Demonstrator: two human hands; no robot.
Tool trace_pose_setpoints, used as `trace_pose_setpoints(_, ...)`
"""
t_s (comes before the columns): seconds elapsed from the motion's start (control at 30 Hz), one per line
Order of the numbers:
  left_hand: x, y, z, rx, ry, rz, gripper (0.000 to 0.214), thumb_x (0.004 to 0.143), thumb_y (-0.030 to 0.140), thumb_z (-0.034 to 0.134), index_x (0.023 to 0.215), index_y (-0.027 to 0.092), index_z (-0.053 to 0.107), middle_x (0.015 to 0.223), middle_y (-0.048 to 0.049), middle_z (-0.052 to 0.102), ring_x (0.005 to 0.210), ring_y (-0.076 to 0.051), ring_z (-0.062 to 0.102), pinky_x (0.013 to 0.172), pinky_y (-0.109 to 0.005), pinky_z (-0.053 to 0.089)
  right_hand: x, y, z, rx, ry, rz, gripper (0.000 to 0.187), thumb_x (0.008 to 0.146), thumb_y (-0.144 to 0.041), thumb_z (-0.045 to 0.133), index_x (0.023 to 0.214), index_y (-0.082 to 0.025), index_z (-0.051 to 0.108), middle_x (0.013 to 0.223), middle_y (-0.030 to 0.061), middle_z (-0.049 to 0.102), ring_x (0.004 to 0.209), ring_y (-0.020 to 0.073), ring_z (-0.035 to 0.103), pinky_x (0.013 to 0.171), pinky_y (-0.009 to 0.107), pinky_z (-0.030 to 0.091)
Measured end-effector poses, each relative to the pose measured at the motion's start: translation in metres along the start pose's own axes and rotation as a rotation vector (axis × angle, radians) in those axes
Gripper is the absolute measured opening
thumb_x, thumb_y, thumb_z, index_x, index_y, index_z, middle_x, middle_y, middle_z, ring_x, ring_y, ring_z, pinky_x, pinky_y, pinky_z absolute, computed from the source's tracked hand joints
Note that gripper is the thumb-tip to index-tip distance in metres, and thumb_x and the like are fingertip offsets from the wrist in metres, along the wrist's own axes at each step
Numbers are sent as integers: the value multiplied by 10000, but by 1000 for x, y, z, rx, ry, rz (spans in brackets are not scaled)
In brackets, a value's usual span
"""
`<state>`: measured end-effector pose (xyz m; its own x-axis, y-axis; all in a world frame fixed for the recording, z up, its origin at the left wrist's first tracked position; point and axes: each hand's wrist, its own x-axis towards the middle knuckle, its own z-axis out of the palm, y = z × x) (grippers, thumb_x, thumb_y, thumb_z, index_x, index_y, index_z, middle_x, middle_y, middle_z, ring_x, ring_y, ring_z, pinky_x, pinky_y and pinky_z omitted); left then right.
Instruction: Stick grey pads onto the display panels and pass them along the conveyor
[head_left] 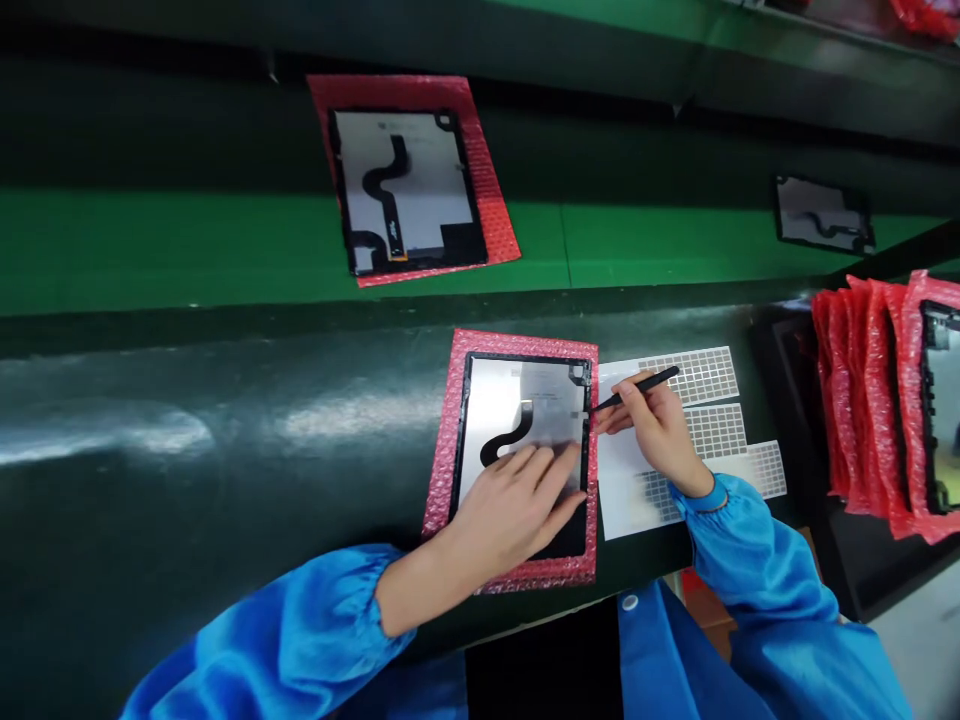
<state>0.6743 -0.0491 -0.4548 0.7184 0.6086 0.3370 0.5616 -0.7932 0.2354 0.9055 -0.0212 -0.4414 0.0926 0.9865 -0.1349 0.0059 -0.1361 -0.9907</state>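
A tablet screen panel (487,400) lies back side up on a pink bubble-wrap bag (441,480), its black ribbon cable curving over the silvery back. My left hand (521,495) rests on the lower part of the panel with fingers stretched out. Black tweezers (652,381) are held in my right hand (656,425), their tips at the panel's right edge near a small grey piece. Under my right hand are white sheets of small grey stickers (716,430), laid beside the bag.
Another panel (431,210) lies on a red bubble-wrap bag (491,200) on the green conveyor belt (225,245). A further panel (817,215) is on the belt at right. Several wrapped panels (870,400) stand in a black tray (795,400) at the right.
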Motion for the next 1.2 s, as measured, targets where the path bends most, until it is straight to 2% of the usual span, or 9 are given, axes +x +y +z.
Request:
trace_pose_setpoints(0.1,-2,1,6,8,-83,5,680,993,554,610,1481,83,558,1096,-158,703,966,-302,676,754,-407,577,-6,5,4,11,7,28,443,930,-654,720,942,-229,595,664,-3,757,564,184,777,546,279,641)
trace_pose_setpoints(0.17,-3,3,7,23,-130,-6,747,957,589,647,1501,88,549,1108,-165,690,986,-316,657,777,-422,568,-12,6,2,17,9,54,435,934,-641,725,948,-222,607,664,1,758,567,188,780,550,284,649)
trace_pose_setpoints(0.33,-6,6,7,52,-151,-15,702,964,580,626,1492,121,573,1127,-161,682,994,-309,630,808,-420,548,-21,11,1,-2,18,65,415,961,-621,710,970,-218,610,680,10,772,599,191,793,588,296,671)
trace_pose_setpoints(0.5,-5,6,6,62,-115,-16,740,955,580,636,1496,81,559,1088,-157,671,958,-301,615,785,-414,542,-22,16,2,-34,-22,33,355,1017,-581,656,986,-233,596,741,19,796,655,189,806,643,310,690)
trace_pose_setpoints(0.67,-3,7,3,62,-138,-36,720,954,553,655,1492,83,559,1106,-152,669,989,-304,621,765,-409,543,-22,14,2,-49,-37,36,344,1027,-565,656,997,-231,579,753,19,799,652,187,803,663,319,696)
trace_pose_setpoints(1.03,4,10,3,95,-188,-78,847,926,632,665,1526,51,527,1090,-159,692,967,-295,673,684,-384,558,-22,20,3,-65,-48,11,327,1040,-546,643,1018,-222,608,751,14,791,685,180,811,674,300,694)
trace_pose_setpoints(1.2,6,9,2,60,-183,-101,825,936,645,643,1520,77,510,1086,-140,698,941,-281,698,662,-377,574,-21,9,-4,6,34,-17,380,1006,-604,661,994,-232,584,733,6,792,625,192,805,605,303,688)
